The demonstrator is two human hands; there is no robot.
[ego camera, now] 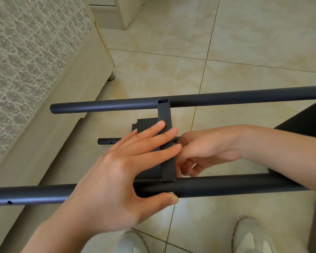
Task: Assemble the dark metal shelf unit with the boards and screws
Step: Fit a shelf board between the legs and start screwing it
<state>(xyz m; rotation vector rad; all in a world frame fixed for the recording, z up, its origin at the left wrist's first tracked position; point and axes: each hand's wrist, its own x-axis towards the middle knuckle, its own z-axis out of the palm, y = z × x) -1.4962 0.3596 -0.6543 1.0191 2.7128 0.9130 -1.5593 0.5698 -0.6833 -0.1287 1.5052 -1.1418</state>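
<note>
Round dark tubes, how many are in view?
3: the far tube across the middle, the near tube under the left hand, the thin tube seen between them. Hands may hide more.

Pose: left hand enters from lower left, palm down, four fingers straight and together, thumb spread wide; right hand enters from the right, forearm bare, fingers curled downward; contents of its grip unclear.
</note>
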